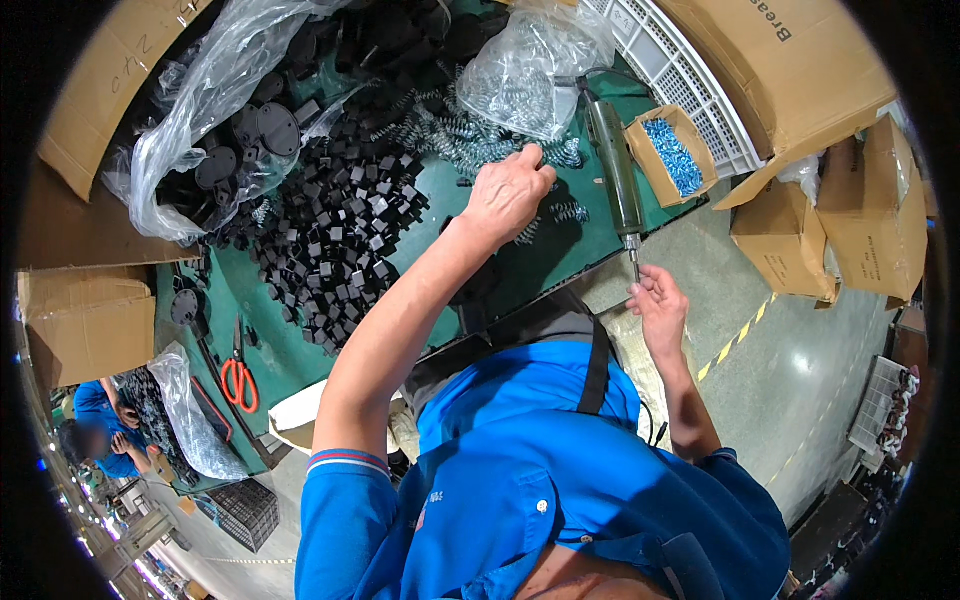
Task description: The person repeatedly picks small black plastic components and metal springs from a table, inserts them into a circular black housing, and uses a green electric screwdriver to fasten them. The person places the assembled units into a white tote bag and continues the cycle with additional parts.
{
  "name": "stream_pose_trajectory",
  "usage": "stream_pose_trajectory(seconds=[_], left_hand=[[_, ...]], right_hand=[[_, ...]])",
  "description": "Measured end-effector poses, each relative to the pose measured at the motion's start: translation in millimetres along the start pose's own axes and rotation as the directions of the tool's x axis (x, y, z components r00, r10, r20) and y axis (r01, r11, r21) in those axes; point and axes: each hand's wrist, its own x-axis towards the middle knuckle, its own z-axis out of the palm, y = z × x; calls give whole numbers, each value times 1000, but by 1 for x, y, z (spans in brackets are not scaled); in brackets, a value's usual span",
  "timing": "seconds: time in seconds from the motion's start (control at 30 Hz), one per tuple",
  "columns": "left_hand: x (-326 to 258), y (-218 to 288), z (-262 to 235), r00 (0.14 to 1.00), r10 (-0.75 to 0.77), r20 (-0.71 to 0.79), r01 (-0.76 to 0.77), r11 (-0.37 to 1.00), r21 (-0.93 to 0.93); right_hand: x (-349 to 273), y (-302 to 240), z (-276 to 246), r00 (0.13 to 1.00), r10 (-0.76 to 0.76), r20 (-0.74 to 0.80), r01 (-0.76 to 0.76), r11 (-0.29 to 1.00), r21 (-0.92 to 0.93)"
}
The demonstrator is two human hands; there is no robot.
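My left hand reaches over the green tabletop with its fingers curled, just below a pile of metal coil springs. Whatever those fingers hold, if anything, is hidden. A few loose springs lie beside and under it. An electric screwdriver, dark green, points its bit downward past the table's edge. At the tip of that bit is my right hand, thumb and fingers drawn together; anything pinched there is too small to name. To the screwdriver's right, a small cardboard box holds blue screws.
Small black blocks cover the table's left, with black round-ended parts behind them under plastic bags. Orange-handled scissors lie at the near left. A white crate and cardboard boxes stand right. Another person sits far left.
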Motion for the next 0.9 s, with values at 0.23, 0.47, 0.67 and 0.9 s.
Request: stream_pose_trajectory(seconds=[0.23,0.47,0.67,0.9], left_hand=[[-3,-1,-3,997,42,65,-43,999,12],[-18,12,-28,934,-346,-86,263,831,-491],[-42,28,-67,667,-577,471,416,-236,-878],[-90,30,-57,503,-740,448,194,-408,-892]], right_hand=[[11,8,-9,985,140,97,-165,921,353],[24,-50,3,971,-238,28,232,962,144],[70,-112,98,829,-245,502,102,950,294],[76,-115,130,786,-409,464,319,911,261]])
